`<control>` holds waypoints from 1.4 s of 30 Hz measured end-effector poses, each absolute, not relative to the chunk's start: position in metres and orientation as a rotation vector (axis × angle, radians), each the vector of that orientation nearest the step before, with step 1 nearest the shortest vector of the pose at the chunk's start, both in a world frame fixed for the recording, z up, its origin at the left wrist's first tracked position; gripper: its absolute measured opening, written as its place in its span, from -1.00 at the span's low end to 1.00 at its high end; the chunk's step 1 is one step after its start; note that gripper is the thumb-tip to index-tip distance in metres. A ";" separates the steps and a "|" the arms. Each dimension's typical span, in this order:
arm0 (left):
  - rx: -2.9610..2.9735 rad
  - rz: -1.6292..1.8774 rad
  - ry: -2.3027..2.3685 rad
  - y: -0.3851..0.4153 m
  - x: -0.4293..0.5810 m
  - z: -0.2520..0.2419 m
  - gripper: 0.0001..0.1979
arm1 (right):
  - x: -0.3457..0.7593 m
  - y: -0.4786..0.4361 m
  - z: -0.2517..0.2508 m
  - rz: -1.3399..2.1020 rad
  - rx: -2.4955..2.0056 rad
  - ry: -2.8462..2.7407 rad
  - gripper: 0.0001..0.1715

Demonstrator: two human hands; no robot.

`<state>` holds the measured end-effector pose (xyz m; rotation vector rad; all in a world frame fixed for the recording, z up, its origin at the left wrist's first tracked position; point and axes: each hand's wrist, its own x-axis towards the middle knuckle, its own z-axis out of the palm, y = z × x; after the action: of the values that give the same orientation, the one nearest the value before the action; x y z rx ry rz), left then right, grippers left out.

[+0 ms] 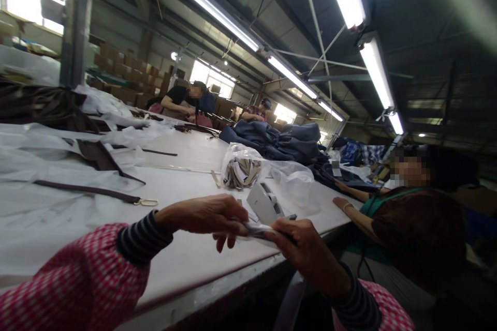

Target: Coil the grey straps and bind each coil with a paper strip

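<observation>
Far left, heap of dark straps, cut off by the frame edge, single pieces hard to separate. Below it, dark strap with gold-coloured clasp, lying on crumpled white plastic sheeting. Left checked sleeve runs out of frame. Left hand: thumb and fingertips pinched on left end of a pale wrapped item, lower fingers curled beneath. Item sits between both hands, above the near edge of white table; looks slim, greyish-white, shiny, creased; both ends covered by fingers, contents unclear (could be film or tape over something). Behind it, grey dispenser, lower part hidden; clear bag of beige pieces beyond. Right hand clamped on item's right end, thumb on the near side. Grey-blue strip hangs below, cut off at bottom, attachment can't be told. Far right, co-worker, lower body lost in shadow
</observation>
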<state>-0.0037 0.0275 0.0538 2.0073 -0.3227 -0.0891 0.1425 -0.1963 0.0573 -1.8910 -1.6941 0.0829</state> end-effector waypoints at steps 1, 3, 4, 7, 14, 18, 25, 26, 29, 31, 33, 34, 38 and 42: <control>2.027 -0.064 -0.327 0.024 -0.001 0.051 -0.58 | 0.142 -0.195 0.056 0.058 -1.900 -1.714 -0.52; 2.053 -0.015 -0.318 0.019 0.002 0.048 -0.58 | 0.142 -0.194 0.054 0.059 -1.901 -1.701 -0.50; 2.057 -0.009 -0.309 0.017 0.003 0.047 -0.59 | 0.142 -0.194 0.054 0.078 -1.897 -1.677 -0.49; 2.058 -0.026 -0.318 0.014 0.002 0.051 -0.61 | 0.142 -0.195 0.056 0.194 -1.877 -1.598 -0.47; 2.695 0.687 -0.255 0.015 -0.002 0.054 -0.69 | 0.160 -0.213 0.054 0.778 -1.842 -1.504 -0.53; 2.676 0.908 -0.147 0.006 0.007 0.045 -0.77 | 0.179 -0.220 0.046 0.166 -2.020 -1.459 -0.52; 1.494 0.197 -0.171 -0.012 0.015 0.034 -0.55 | 0.197 -0.215 0.067 -0.681 -1.844 -1.459 -0.70; 1.441 0.185 -0.180 -0.014 0.015 0.032 -0.51 | 0.199 -0.213 0.071 -0.720 -1.813 -1.451 -0.72; 1.369 0.118 -0.195 -0.018 0.016 0.027 -0.57 | 0.202 -0.205 0.079 -0.769 -1.758 -1.442 -0.74; 1.324 0.086 -0.200 -0.022 0.017 0.024 -0.63 | 0.203 -0.200 0.078 -0.761 -1.748 -1.433 -0.75; 1.281 0.082 -0.205 -0.026 0.018 0.022 -0.63 | 0.204 -0.193 0.073 -0.735 -1.739 -1.412 -0.75; 1.271 0.073 -0.210 -0.029 0.018 0.021 -0.63 | 0.205 -0.190 0.069 -0.717 -1.725 -1.395 -0.75; 1.285 0.038 -0.222 -0.037 0.015 0.021 -0.61 | 0.209 -0.174 0.056 -0.608 -1.619 -1.294 -0.73; 1.265 0.214 -0.283 -0.037 0.009 0.038 -0.66 | 0.196 -0.156 0.035 -0.246 -1.516 -1.206 -0.66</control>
<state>0.0090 -0.0374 0.0380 1.2646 -0.2835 0.2142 0.1961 -0.1563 0.0348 -1.5159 -1.2058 -0.2463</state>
